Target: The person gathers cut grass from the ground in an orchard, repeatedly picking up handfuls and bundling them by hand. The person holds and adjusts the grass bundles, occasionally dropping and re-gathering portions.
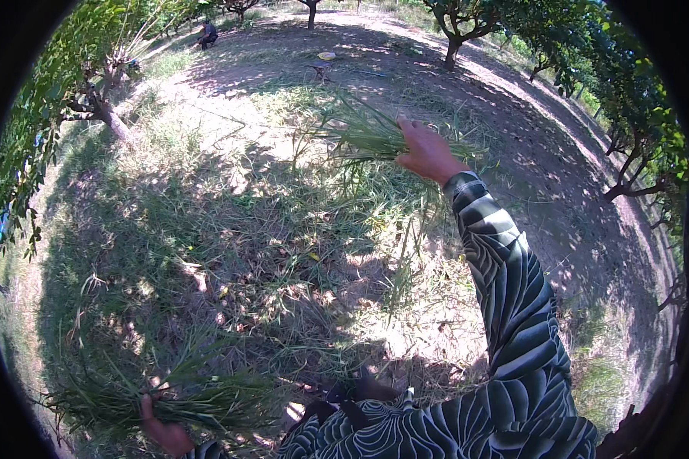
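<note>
My right hand is stretched out ahead of me, its fingers closed around a loose bunch of long green grass. Some blades hang below that fist. Low on the left, my left hand grips a second, thicker bunch of grass, with the thumb across the stems. Between the two hands lies ground strewn with cut grass and dry straw. My patterned sleeve covers the right arm. Part of my shoe or lower leg is dim in shadow at the bottom.
A leaning tree trunk stands at the left, its leafy branches hanging down. More trees line the right side. A small stool with something yellow on it stands ahead. A person crouches far off at the upper left.
</note>
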{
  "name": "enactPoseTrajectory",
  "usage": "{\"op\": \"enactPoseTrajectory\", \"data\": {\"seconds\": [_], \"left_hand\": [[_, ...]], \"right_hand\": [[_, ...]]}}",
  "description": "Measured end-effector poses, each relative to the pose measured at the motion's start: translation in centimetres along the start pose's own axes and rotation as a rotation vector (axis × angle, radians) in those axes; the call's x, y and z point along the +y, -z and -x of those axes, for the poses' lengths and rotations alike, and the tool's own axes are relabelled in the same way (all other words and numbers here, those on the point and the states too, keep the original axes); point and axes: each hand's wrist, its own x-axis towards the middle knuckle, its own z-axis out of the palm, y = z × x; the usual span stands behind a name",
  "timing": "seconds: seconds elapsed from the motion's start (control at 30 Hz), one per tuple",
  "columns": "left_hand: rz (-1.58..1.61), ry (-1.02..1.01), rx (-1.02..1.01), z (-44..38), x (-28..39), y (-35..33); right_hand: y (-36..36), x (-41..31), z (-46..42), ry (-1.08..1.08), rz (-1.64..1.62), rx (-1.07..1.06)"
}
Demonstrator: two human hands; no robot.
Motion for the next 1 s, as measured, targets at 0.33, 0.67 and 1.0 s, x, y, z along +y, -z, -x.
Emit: {"op": "enactPoseTrajectory", "data": {"seconds": [0.33, 0.67, 1.0], "left_hand": [[-0.119, -0.045, 0.003, -0.7, -1.9, 1.6], [-0.056, 0.088, -0.14, 0.9, -2.8, -1.8], [-0.072, 0.126, -0.431, 3.3, 0.4, -9.6]], "right_hand": [[-10.4, -16.4, 17.9, 0.255, -0.802, -0.574], [-9.8, -21.2, 20.5, 0.257, -0.913, -0.703], [-5.3, -24.8, 17.2, 0.218, -1.19, -0.364]]}}
